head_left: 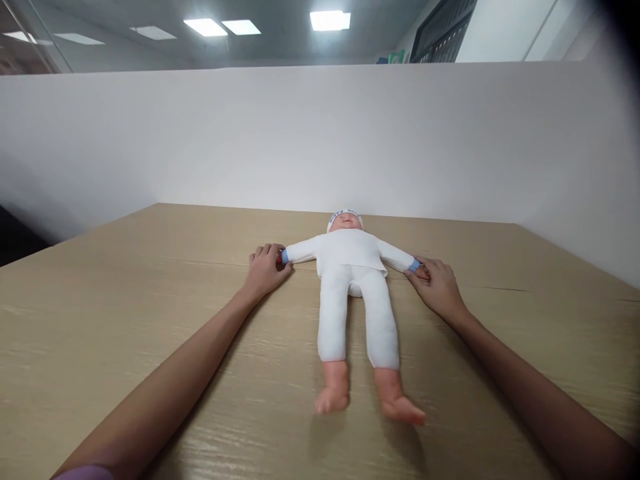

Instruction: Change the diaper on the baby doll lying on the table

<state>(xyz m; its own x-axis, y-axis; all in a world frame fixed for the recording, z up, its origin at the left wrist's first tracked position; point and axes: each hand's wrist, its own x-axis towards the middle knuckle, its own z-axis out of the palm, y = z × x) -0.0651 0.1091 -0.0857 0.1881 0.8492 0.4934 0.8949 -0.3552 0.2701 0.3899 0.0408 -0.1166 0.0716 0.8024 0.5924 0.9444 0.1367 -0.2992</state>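
A baby doll (pixel 350 253) lies on its back on the wooden table, its head away from me and its bare feet towards me. It wears a white long-sleeved top with blue cuffs, white trousers and a white cap with dark lettering. Both its arms are stretched out sideways. At the left cuff in view, my left hand (pixel 265 270) is closed around the doll's hand. My right hand (pixel 439 285) pinches the doll's other hand just past the blue cuff.
The wood-grain table (pixel 150 300) reaches back to a white partition (pixel 300 140). Another white panel (pixel 590 193) rises along the right. A dark object (pixel 17 230) stands beyond the table's left edge. Ceiling lights show above the partition.
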